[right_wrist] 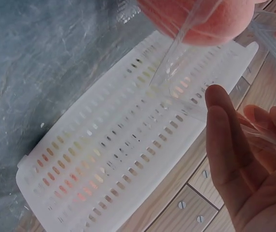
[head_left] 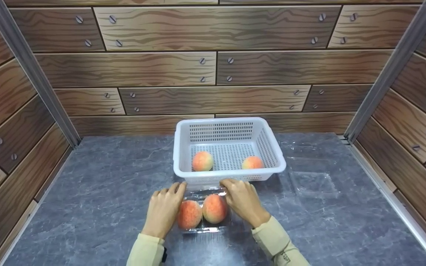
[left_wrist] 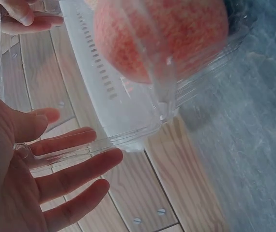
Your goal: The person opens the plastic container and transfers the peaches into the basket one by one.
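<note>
The grey marbled table (head_left: pixel 105 207) carries everything, and the white basket (head_left: pixel 231 172) serves as the landmark, standing at the table's back edge near the plank-patterned wall. It is set within easy reach, presumably so its contents can be picked out without stretching. To the right of the basket lies a spare clear pack (head_left: pixel 314 183) (so transparent that its outline is hard to follow), perhaps put there to keep the middle free. Just in front of the basket sits the clear box (head_left: pixel 207 230), apparently placed close so that fruit has little way to travel. Its clear lid (left_wrist: pixel 123 137) is raised on the side towards the basket, and it seems to be held at both sides to keep the thin plastic level.

In front of the basket's left part, the left hand (head_left: pixel 164 208) grasps one lid corner between thumb and index finger, its remaining fingers spread loosely. The right hand (head_left: pixel 244 197), before the basket's middle, pinches the opposite corner, with fingers fairly straight. Neither is clenched tight.

Smallest are the peaches: a left peach (head_left: pixel 189 214) and a right peach (head_left: pixel 215 208) side by side in the box before the basket, and two more peaches (head_left: pixel 202 161) inside the basket, well apart.
</note>
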